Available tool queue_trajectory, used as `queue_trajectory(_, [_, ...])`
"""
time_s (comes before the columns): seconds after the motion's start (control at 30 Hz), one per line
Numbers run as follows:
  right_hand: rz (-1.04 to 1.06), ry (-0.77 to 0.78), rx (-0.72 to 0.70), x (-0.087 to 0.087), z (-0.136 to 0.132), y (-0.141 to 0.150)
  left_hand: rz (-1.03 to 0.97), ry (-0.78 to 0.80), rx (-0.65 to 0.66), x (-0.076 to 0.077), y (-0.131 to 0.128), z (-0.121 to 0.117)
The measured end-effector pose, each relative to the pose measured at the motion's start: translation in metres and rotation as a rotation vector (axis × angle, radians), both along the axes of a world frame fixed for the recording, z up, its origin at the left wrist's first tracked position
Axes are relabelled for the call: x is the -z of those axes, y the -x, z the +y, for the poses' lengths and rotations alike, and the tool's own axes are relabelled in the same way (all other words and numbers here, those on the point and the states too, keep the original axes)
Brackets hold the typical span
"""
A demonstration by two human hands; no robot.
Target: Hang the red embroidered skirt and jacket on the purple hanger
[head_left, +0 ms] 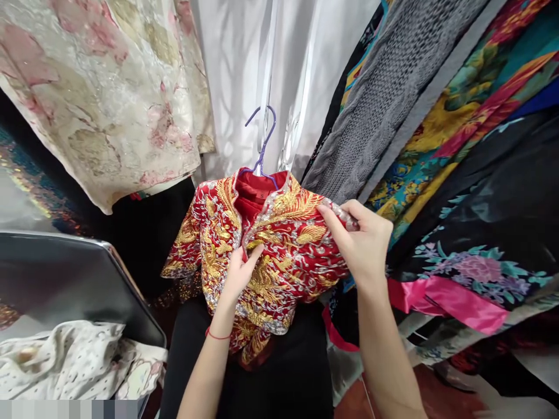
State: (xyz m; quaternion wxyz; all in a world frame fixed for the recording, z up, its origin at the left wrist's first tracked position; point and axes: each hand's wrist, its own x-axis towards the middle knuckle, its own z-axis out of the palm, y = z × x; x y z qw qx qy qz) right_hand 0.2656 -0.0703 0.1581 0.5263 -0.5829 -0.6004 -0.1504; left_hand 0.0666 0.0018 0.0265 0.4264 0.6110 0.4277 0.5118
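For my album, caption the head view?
Left hand and right hand hold a red jacket on a purple hanger.

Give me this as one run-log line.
left hand: at front opening of red jacket | right hand: pinching its shoulder | purple hanger: in collar

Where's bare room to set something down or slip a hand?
Slip a hand: likely before the white curtain, between cream floral cloth and purple hanger. Set down: perhaps the black cloth below the red jacket, between the forearms. Crowded: right side, with grey knit and patterned clothes; lower left, spotted cloth.
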Motion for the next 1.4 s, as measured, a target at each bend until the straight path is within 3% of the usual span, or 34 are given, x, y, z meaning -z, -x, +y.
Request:
queue_trajectory(0.13, [-0.206,0.169,0.152,0.028,-0.005,0.005,0.114,0.004,-0.168,0.032,0.003,0.009])
queue_trajectory(0.23, [-0.273,0.188,0.280,0.052,-0.004,-0.006,0.163,-0.007,-0.231,0.058,0.002,0.006])
queue_trajectory(0.3, [-0.303,0.196,0.353,0.059,-0.002,-0.013,0.158,-0.009,-0.265,0.066,0.002,0.000])
queue_trajectory(0.4, [-0.375,0.210,0.387,0.061,0.008,-0.015,0.051,-0.017,-0.232,0.064,0.004,-0.007])
queue_trajectory(0.5, [-0.354,0.194,0.258,0.065,0.028,-0.014,-0.092,-0.036,-0.174,0.058,0.009,-0.009])
queue_trajectory(0.57, [-0.291,0.179,0.210,0.072,0.044,-0.014,-0.132,-0.059,-0.219,0.056,0.014,-0.008])
queue_trajectory(0.67, [-0.246,0.168,0.266,0.083,0.058,-0.015,-0.061,-0.100,-0.288,0.053,0.022,-0.005])
queue_trajectory(0.73, [-0.257,0.129,0.328,0.084,0.058,-0.012,0.020,-0.165,-0.332,0.045,0.031,-0.003])
queue_trajectory(0.8, [-0.337,0.053,0.329,0.080,0.053,-0.002,0.078,-0.299,-0.436,0.027,0.044,0.001])
queue_trajectory(0.93, [-0.641,-0.033,0.051,0.062,0.049,0.028,0.277,-0.690,-0.698,-0.031,0.085,0.028])
queue_trajectory(1.0, [-0.692,-0.030,-0.051,0.056,0.056,0.042,0.433,-0.801,-0.677,-0.058,0.106,0.054])
queue_trajectory(1.07, [-0.656,-0.034,-0.074,0.051,0.066,0.050,0.552,-0.810,-0.490,-0.077,0.122,0.080])
queue_trajectory(1.13, [-0.597,-0.053,-0.104,0.046,0.076,0.052,0.587,-0.772,-0.280,-0.087,0.131,0.099])
queue_trajectory(1.2, [-0.527,-0.109,-0.178,0.035,0.084,0.050,0.523,-0.779,-0.220,-0.090,0.133,0.104])
queue_trajectory(1.27, [-0.413,-0.195,-0.220,0.020,0.090,0.047,0.409,-0.846,-0.318,-0.093,0.131,0.096])
queue_trajectory(1.4, [-0.172,-0.351,-0.153,-0.002,0.107,0.045,0.261,-0.916,-0.615,-0.100,0.123,0.074])
